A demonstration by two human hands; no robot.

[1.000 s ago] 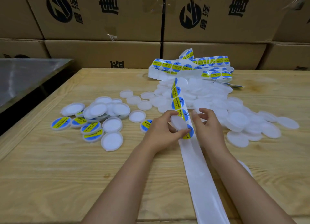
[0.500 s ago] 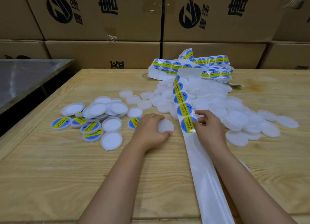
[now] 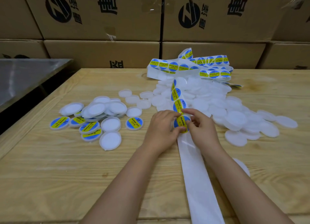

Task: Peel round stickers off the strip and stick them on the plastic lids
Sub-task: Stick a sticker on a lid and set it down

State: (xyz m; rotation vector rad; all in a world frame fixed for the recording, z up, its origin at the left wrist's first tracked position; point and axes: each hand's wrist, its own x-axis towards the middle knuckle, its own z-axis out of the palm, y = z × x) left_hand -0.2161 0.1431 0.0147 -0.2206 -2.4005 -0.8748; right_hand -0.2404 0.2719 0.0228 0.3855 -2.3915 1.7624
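A white backing strip [image 3: 199, 187] runs from the table's near edge up to a loose coil of blue-and-yellow round stickers [image 3: 174, 66] at the back. My left hand [image 3: 159, 129] and my right hand [image 3: 201, 128] meet over the nearest sticker [image 3: 180, 123] on the strip. Fingers and thumb of both hands pinch its edges. I cannot tell whether a lid lies under that sticker. Plain white lids [image 3: 234, 118] are heaped to the right. Several stickered lids [image 3: 59, 123] lie at the left among plain ones.
Stacked cardboard boxes [image 3: 100, 14] wall off the back of the wooden table [image 3: 50, 181]. A steel surface [image 3: 25, 76] stands beyond the left edge. One stickered lid [image 3: 134, 123] lies just left of my left hand. A plain lid [image 3: 243, 166] shows beside my right forearm.
My left hand held a plain lid on the table; it has moved right to the strip. Both hands now close on the same sticker, and that lid is no longer visible.
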